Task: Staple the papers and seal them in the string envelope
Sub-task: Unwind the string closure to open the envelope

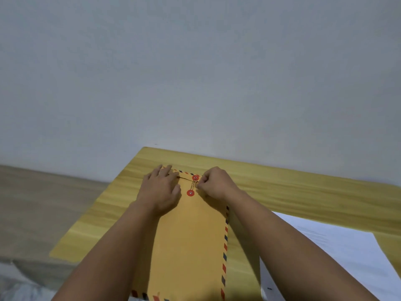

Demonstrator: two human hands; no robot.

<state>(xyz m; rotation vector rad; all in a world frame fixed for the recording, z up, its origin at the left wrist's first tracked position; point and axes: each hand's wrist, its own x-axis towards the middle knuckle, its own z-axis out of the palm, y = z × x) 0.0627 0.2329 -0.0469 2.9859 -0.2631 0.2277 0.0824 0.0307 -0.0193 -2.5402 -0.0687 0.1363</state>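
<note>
A yellow string envelope [191, 240] with red and blue striped edges lies lengthwise on the wooden table [282, 187], flap end away from me. Two red button discs sit near the flap, one upper [195, 177] and one lower [190, 193], with dark string [194, 184] wound between them. My left hand [161, 190] presses flat on the envelope's left side beside the discs. My right hand [213, 184] pinches the string just to the right of the discs. No stapler is in view.
White sheets of paper [347, 253] lie on the table at the right, near my right forearm. The table's far edge meets a plain grey wall. Wooden floor [43, 203] shows past the table's left edge.
</note>
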